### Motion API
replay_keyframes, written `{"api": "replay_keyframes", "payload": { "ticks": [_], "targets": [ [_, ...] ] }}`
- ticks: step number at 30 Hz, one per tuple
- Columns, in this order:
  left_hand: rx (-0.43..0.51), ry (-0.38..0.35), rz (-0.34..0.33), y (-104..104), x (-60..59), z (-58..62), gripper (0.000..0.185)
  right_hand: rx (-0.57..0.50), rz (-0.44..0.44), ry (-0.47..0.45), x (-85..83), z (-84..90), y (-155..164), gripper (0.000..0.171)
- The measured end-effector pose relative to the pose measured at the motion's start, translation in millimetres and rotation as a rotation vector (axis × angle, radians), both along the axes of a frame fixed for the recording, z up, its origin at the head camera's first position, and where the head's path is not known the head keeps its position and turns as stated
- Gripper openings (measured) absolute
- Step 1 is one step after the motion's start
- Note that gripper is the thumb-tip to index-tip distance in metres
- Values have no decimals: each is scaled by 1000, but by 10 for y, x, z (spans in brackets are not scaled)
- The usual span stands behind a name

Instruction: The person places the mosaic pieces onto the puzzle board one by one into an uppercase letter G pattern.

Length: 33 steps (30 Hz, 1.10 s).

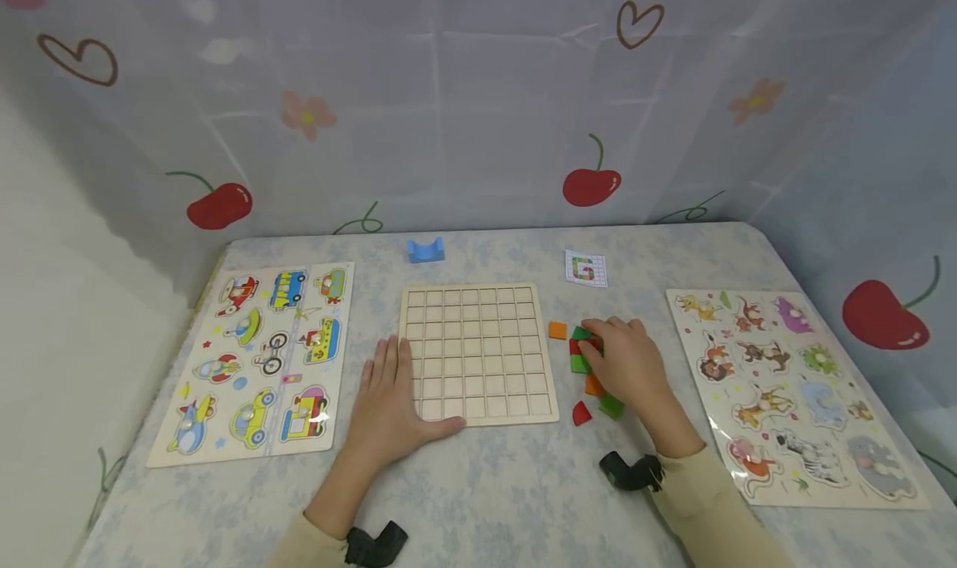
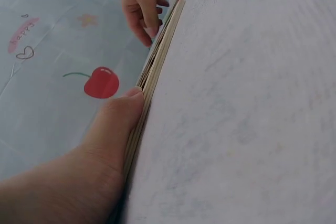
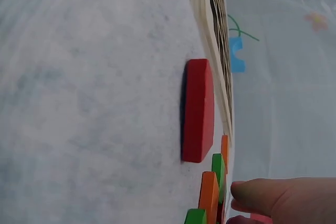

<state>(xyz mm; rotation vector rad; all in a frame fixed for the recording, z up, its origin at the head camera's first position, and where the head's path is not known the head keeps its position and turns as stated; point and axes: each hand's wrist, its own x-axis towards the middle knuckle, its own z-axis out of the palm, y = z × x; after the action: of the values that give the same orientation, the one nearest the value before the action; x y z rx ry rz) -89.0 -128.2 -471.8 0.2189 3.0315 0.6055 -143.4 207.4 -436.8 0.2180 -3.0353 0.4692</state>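
Observation:
My left hand [image 1: 389, 410] lies along a wooden grid board [image 1: 478, 356], fingers straight by its left edge and thumb at the near edge. In the left wrist view, the thumb [image 2: 123, 111] presses the board's side. To the right of the board, my right hand [image 1: 631, 369] reaches over small coloured blocks, thumb and index fingertip apart by a green block [image 1: 581, 333] and a red one [image 1: 574, 346]. Closer to me lie an orange block [image 1: 594, 385], a green block [image 1: 611, 406] and a red rounded-edge block [image 1: 581, 413]. A separate orange block [image 1: 557, 330] sits near the board.
At the left is a vehicle puzzle board [image 1: 254, 369]; at the right, an animal puzzle board [image 1: 792, 394]. A pattern card [image 1: 586, 269] and a blue notched piece [image 1: 425, 251] lie toward the back. Behind the table hangs a printed curtain [image 1: 478, 136].

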Motion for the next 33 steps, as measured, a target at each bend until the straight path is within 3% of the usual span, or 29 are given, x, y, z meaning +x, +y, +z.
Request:
{"api": "replay_keyframes", "payload": {
  "ticks": [12, 17, 21, 28, 33],
  "targets": [
    [7, 11, 6, 18, -52, -35, 145, -83, -7, 12, -129, -160, -10, 22],
    [17, 22, 10, 24, -48, -68, 143, -112, -10, 8, -151, -166, -40, 26],
    [18, 22, 17, 19, -31, -76, 143, -119, -18, -26, -164, -152, -57, 30],
    [20, 30, 22, 5, -20, -98, 144, -132, -16, -72, -259, -84, -60, 22],
    [20, 31, 27, -5, -21, -113, 144, -121, -24, -159, -342, -32, -68, 21]
  ]
}}
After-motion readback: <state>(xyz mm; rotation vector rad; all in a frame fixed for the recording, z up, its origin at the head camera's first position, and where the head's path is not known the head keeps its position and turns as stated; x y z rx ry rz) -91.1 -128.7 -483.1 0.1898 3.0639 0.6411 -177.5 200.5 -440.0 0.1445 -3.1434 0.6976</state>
